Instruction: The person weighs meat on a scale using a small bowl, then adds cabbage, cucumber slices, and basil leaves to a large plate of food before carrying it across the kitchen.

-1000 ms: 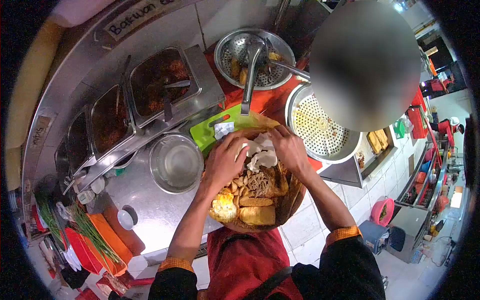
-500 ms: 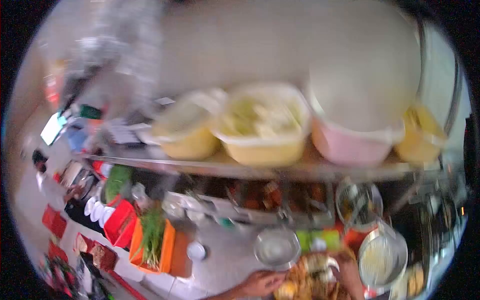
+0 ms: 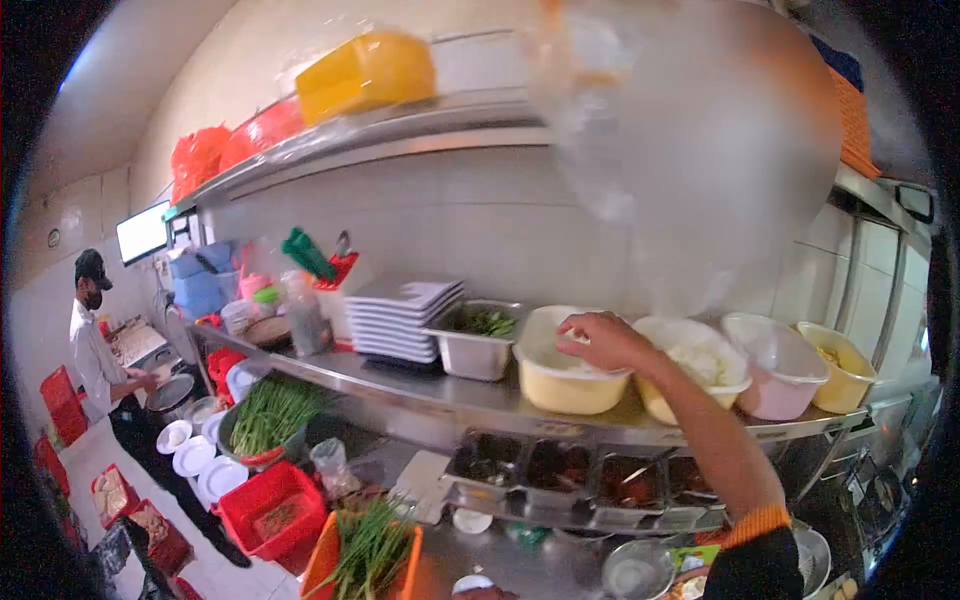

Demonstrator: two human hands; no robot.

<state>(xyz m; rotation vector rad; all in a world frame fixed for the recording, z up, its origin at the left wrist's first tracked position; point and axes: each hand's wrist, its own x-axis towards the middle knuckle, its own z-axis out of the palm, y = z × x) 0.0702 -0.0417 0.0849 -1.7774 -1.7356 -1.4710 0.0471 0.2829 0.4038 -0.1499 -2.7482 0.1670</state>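
My right hand (image 3: 605,342) reaches over a pale yellow tub (image 3: 570,390) on the steel shelf. Its fingers are curled together near the tub's inner side; a small whitish spot shows at the fingertips, too small to name. Beside that tub stands a second yellow tub (image 3: 655,400) with white shredded food (image 3: 700,365), partly behind my forearm. Only a sliver of my left hand (image 3: 487,593) shows at the bottom edge, near a small white bowl (image 3: 472,582); its fingers are hidden. A metal bowl (image 3: 638,572) sits on the counter below my right arm.
A pink tub (image 3: 785,395), a steel pan of greens (image 3: 475,355) and stacked trays (image 3: 400,320) line the shelf. Below are sauce containers (image 3: 560,475), a red basket (image 3: 270,515) and an orange crate (image 3: 405,570) of green stalks. A co-worker (image 3: 95,340) stands far left.
The view has tilted up. My right hand has risen from the food on the counter to the yellow tub on the shelf. My left hand has dropped almost out of view.
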